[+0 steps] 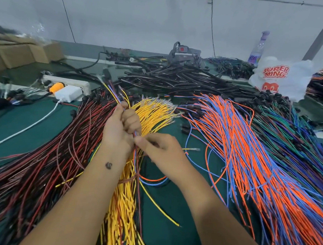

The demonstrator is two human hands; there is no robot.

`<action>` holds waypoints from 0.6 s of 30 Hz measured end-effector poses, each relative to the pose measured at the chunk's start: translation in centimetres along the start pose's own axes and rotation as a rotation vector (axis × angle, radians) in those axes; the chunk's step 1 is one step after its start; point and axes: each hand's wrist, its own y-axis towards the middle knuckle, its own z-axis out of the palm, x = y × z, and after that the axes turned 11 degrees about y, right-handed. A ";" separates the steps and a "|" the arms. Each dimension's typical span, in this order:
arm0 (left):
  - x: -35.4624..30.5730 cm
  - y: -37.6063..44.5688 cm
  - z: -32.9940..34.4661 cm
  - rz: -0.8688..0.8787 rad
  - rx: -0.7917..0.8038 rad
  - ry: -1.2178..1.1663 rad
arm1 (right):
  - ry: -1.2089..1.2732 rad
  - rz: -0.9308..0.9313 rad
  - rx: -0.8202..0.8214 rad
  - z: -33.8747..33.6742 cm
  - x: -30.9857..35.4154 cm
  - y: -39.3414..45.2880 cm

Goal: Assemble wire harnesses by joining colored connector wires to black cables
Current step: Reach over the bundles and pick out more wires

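My right hand (161, 150) pinches the trailing ends of a small wire bundle (121, 97), steadying them so my left hand (120, 126), fist closed round the same bundle, can hold its terminal tips fanned upward for sorting. Beneath lie the yellow wires (153, 111), with red-and-black wires (51, 155) to the left and orange-and-blue wires (247, 143) to the right, all within reach. Farther back the black cables (177, 79) are heaped. A white plastic bag (281, 77) hides its contents; the cardboard boxes (22, 53) look closed.
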 end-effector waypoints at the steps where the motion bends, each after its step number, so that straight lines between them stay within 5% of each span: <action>1: -0.1 0.0 -0.1 -0.001 0.026 -0.070 | 0.038 0.009 0.008 0.3 0.2 0.1; 8: -0.6 -0.6 -0.3 -0.002 0.120 -0.317 | 0.111 0.141 0.094 0.7 0.8 0.5; 14: -0.8 -0.5 0.5 0.149 -0.011 0.201 | 0.199 0.211 -0.105 -0.1 0.8 0.7; 18: -0.7 -0.5 0.6 0.187 -0.063 0.359 | -0.323 0.013 -0.176 -0.7 -0.3 0.5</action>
